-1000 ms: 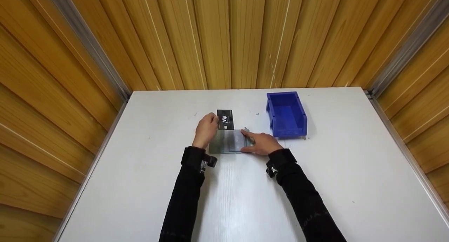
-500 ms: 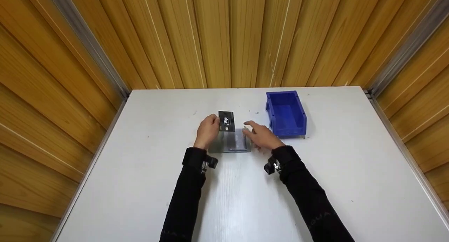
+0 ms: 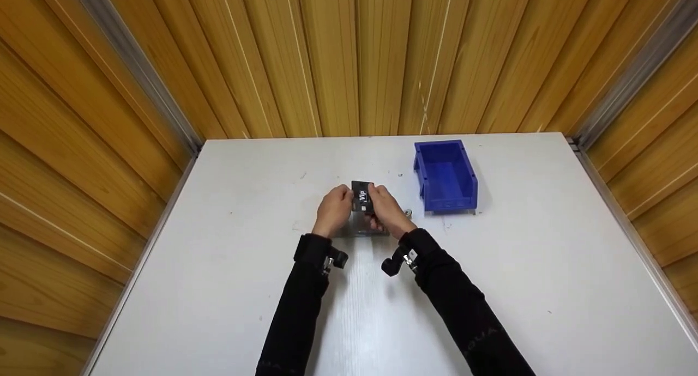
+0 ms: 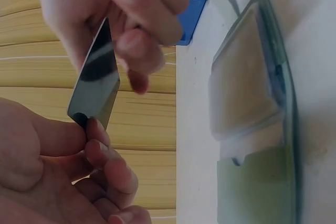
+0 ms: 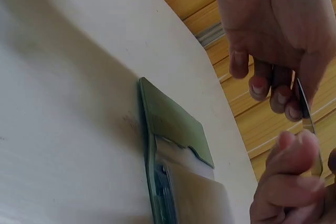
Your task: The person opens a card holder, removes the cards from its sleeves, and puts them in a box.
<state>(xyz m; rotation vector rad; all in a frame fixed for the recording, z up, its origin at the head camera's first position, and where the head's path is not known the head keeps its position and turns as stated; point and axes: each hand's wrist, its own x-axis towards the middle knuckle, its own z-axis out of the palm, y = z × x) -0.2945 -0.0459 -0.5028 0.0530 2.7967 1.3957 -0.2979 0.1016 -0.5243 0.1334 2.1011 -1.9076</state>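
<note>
A black card with "Vip" printed on it [image 3: 360, 195] is held up above the table between both hands. My left hand [image 3: 334, 210] pinches its left edge with thumb and fingers. From the right, my right hand [image 3: 388, 208] has its thumb on the card's face and its fingers curled behind. The left wrist view shows the card [image 4: 97, 85] edge-on and tilted. Below the hands lies an opened green card wallet [image 5: 176, 116] with clear plastic sleeves [image 4: 244, 82] and a snap strap [image 4: 223, 2]. From the head view, the hands partly cover the wallet.
A blue plastic bin [image 3: 448, 180] stands on the white table [image 3: 262, 201] to the right of the hands. Wood-patterned panels [image 3: 349, 60] rise behind the table and at both sides.
The right hand has left the wallet's right side and come over to grip the card. The left hand has lifted the card from above the wallet, bringing it right and nearer.
</note>
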